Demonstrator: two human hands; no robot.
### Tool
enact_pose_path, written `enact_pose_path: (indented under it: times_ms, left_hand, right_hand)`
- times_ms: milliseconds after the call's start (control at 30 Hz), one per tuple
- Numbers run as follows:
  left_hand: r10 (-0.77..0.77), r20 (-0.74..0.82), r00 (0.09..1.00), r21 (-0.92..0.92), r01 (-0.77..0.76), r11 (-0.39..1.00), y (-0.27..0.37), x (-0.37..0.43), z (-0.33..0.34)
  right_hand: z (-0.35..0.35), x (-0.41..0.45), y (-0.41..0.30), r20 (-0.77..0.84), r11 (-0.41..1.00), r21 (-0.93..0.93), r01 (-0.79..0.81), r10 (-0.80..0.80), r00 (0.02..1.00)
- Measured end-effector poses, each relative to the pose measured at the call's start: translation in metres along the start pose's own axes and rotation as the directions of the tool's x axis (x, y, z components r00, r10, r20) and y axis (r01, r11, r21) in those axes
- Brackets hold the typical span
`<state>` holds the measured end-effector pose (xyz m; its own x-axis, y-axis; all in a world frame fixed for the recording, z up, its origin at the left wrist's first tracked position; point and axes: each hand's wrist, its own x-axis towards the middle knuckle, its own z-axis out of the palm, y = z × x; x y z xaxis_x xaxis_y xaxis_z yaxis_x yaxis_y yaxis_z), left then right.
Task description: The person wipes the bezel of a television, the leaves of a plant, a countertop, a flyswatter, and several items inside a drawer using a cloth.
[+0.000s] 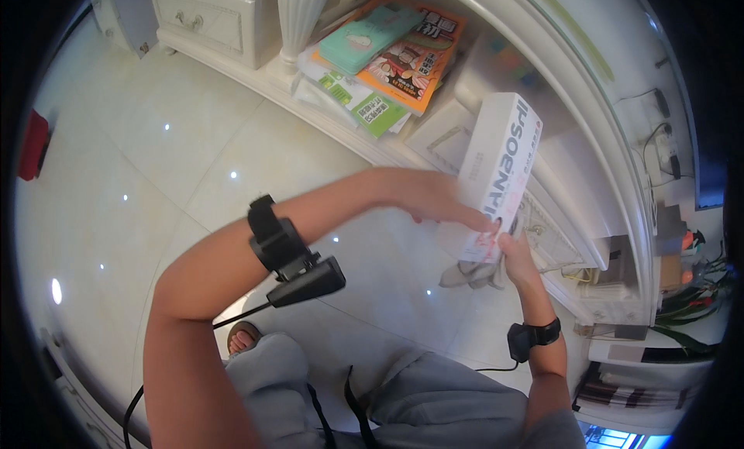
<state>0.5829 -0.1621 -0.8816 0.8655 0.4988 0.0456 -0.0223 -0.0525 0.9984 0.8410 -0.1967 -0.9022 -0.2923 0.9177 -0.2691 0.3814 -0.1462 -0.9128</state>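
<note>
A long white cardboard box (500, 158) with printed lettering is held tilted in front of me, beside the white cabinet. My left hand (444, 202) grips the box near its lower half, one finger lying across the printed side. At the lower right corner, my right hand (516, 254) has its thumb against the box. A crumpled grey cloth (474, 276) hangs beneath the box from my right hand, whose other fingers are hidden. Black straps with small devices and cables sit on both forearms.
On the white cabinet's low shelf lie an orange comic book (407, 71), a mint-green case (369, 36) and a green-and-white booklet (381, 115). Cabinet drawers (442, 138) stand behind the box. A power strip (665, 150) and a leafy plant (689, 304) are at right. Glossy tiles (192, 158) cover the floor.
</note>
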Motion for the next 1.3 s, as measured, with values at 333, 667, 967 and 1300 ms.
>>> enact_pose_path:
  times_ms: [333, 667, 967, 1300]
  left_hand:
    - [-0.118, 0.071, 0.99, -0.441, 0.138, 0.887, -0.043, -0.072, -0.071]
    - [-0.229, -0.526, 0.819, -0.161, 0.168, 0.973, 0.007, -0.047, -0.106]
    - [0.213, -0.903, 0.372, 0.359, 0.384, 0.851, -0.032, 0.013, -0.117]
    - [0.39, -0.888, 0.243, 0.459, 0.465, 0.757, -0.039, 0.031, -0.104]
  right_hand:
    - [0.026, 0.004, -0.006, 0.04, 0.995, -0.092, 0.028, -0.025, 0.999]
    - [0.049, 0.018, -0.007, 0.059, 0.994, -0.095, 0.047, -0.042, 0.997]
    - [0.038, 0.018, -0.004, 0.032, 0.998, -0.048, 0.043, -0.042, 0.999]
    - [0.025, 0.008, 0.011, 0.015, 0.998, -0.059, 0.004, -0.003, 1.0]
